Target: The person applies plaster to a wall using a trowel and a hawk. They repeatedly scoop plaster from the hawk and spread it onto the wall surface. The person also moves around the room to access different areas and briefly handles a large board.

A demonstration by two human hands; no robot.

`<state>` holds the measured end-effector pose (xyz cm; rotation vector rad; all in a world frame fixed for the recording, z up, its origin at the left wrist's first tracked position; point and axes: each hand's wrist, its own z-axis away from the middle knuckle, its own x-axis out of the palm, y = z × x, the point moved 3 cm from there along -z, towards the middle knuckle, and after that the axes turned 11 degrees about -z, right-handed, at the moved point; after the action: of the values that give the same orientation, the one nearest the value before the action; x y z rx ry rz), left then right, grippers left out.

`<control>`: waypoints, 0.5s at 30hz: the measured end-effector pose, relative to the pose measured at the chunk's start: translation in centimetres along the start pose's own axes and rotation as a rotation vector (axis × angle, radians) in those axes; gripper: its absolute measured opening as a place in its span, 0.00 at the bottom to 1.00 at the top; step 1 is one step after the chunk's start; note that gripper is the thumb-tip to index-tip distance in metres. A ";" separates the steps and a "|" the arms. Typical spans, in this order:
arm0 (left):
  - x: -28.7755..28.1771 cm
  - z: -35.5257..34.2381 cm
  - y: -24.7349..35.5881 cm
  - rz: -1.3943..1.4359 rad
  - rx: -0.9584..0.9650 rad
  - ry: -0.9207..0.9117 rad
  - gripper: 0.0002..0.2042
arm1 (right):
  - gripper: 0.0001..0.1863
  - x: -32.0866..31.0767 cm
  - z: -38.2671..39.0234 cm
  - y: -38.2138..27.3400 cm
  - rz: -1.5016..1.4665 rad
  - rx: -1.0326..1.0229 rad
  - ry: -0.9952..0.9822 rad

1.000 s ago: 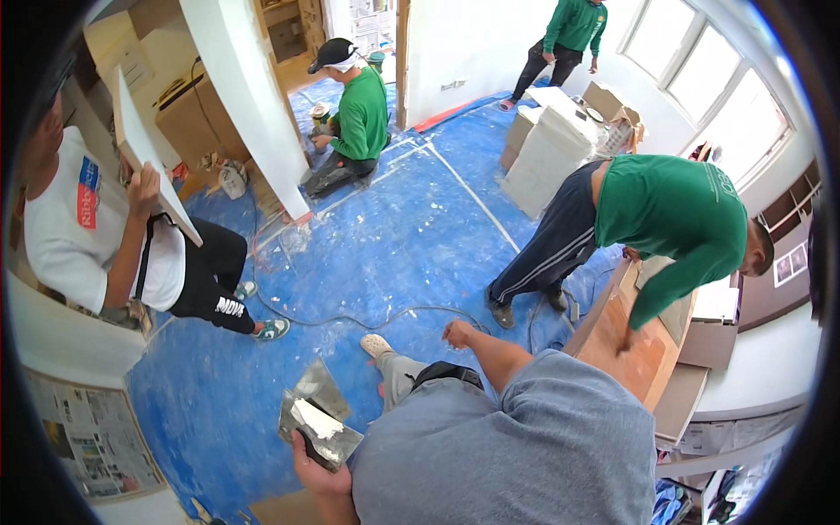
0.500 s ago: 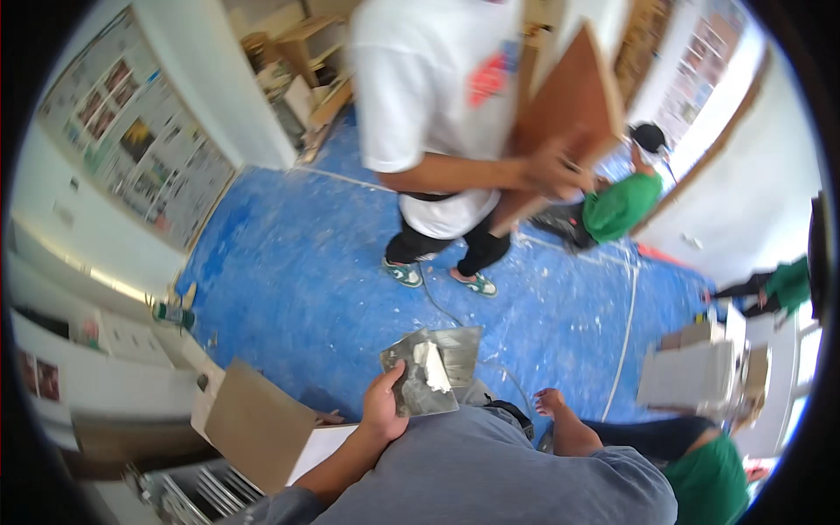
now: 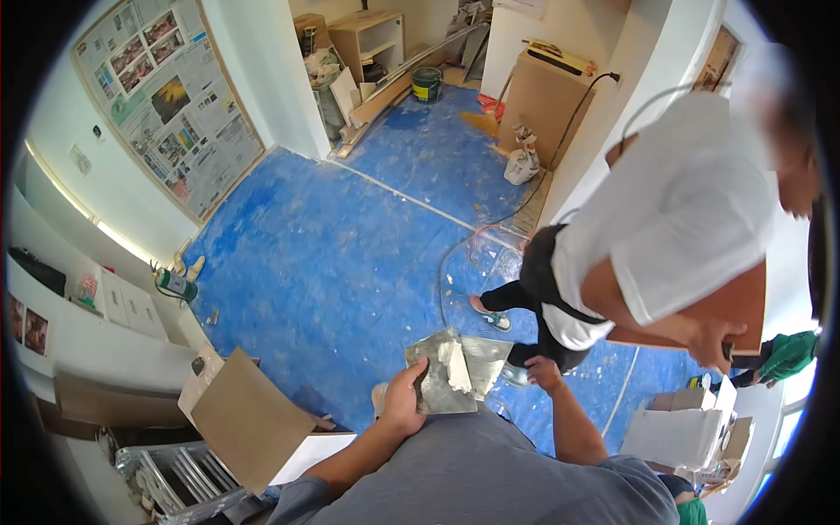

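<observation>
My left hand (image 3: 405, 398) grips a flat metal plastering trowel (image 3: 433, 394) in front of my body. A ridge of white filler (image 3: 455, 366) lies on its face. Overlapping the trowel on its right is a second thin metal blade (image 3: 490, 357), also smeared with filler. How that blade is held is hidden. My right hand (image 3: 545, 374) hovers a little to the right of the blades, apart from them. Its fingers are loosely bent, and I see nothing in them.
A person in a white shirt (image 3: 674, 210) carries a brown board (image 3: 691, 306) close on my right. A cardboard sheet (image 3: 249, 416) and a folded metal ladder (image 3: 179, 481) are at lower left. A cable (image 3: 444, 271) crosses the blue floor covering (image 3: 332, 254). Boxes (image 3: 678, 433) stand at right.
The person with the board has moved from ahead of me to the right. My left hand has shifted right with the trowel and blade. My right hand has come up closer to them.
</observation>
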<state>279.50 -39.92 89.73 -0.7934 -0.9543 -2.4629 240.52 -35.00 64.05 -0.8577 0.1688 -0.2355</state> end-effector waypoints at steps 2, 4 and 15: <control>-0.2 -1.5 1.1 -0.023 -0.040 -0.079 0.16 | 0.10 -1.5 -0.1 6.3 -0.172 0.040 -0.001; -0.5 -2.8 2.9 -0.058 -0.024 -0.152 0.16 | 0.17 -3.6 0.2 13.0 -0.664 0.317 -0.073; -4.5 -8.2 22.8 -0.225 -0.070 -0.275 0.18 | 0.17 6.2 11.6 28.7 0.610 0.377 -0.042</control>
<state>291.95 -60.88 93.03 -1.1265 -1.1116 -2.6366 253.23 -10.15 49.21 -0.4064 0.3265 0.3154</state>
